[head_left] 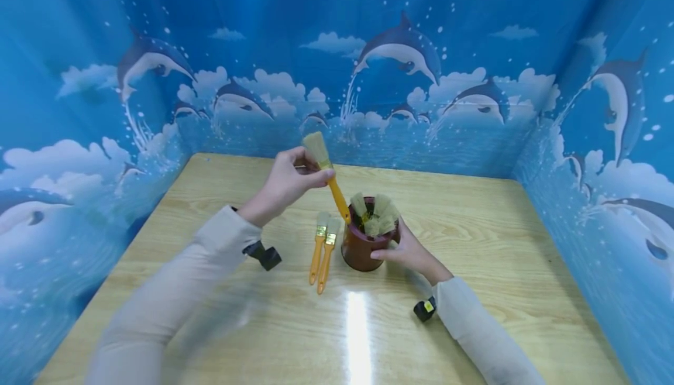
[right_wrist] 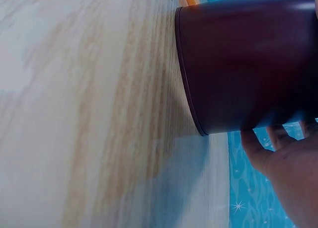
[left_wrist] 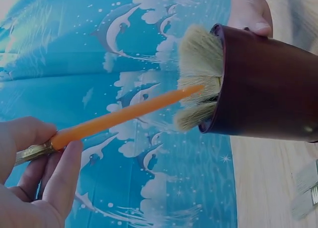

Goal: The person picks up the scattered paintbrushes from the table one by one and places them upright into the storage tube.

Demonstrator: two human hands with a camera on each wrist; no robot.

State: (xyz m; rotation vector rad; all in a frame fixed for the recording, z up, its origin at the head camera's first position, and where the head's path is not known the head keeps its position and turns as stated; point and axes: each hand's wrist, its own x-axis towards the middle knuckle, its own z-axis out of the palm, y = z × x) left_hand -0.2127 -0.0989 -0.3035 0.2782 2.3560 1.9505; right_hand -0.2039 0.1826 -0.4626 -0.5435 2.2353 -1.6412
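My left hand (head_left: 295,177) pinches a paintbrush (head_left: 339,198) near its metal band, bristles up. The tip of its orange handle points down at the left rim of a brown cup (head_left: 360,251); whether it touches the rim I cannot tell. Several paintbrushes (head_left: 387,212) stand bristles up in the cup, their handles hidden inside. My right hand (head_left: 408,250) holds the cup from the right, thumb across the front and fingers behind. In the right wrist view, fingers (right_wrist: 256,148) lie against the cup's dark side (right_wrist: 243,64). The cup stands upright on the table.
Two more paintbrushes (head_left: 320,250) with orange handles lie side by side on the wooden table (head_left: 458,215), just left of the cup. A blue dolphin-print curtain (head_left: 295,34) surrounds the table's back and sides. Light glares off the table's front.
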